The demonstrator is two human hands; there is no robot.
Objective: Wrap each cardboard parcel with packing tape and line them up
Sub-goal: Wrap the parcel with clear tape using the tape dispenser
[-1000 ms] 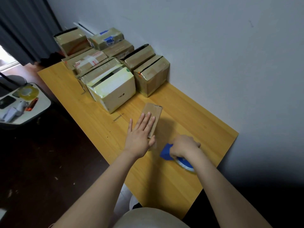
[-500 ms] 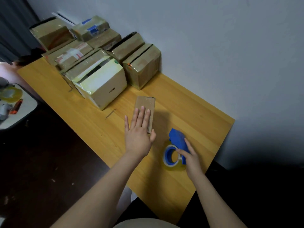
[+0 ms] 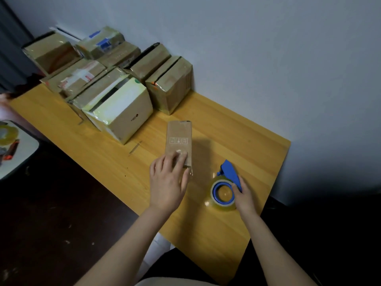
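Note:
A small flat cardboard parcel [image 3: 179, 139] lies on the wooden table [image 3: 237, 141] in the middle. My left hand [image 3: 168, 180] rests its fingertips on the parcel's near end, fingers slightly bent, over a strip of clear tape. A blue tape dispenser [image 3: 225, 186] with a roll of clear tape lies to the right of the parcel. My right hand [image 3: 244, 196] holds the dispenser at its right side. Several taped cardboard parcels [image 3: 123, 108] stand in rows at the back left against the wall.
A small white side table [image 3: 24, 153] at the left edge carries a tape roll [image 3: 6, 133] and small tools. The table's right corner lies close to the grey wall. Dark floor lies to the left of the table.
My left hand slid back along the parcel toward its near end, uncovering most of the top. My right hand set the dispenser down flat and stays on it. The camera shifted.

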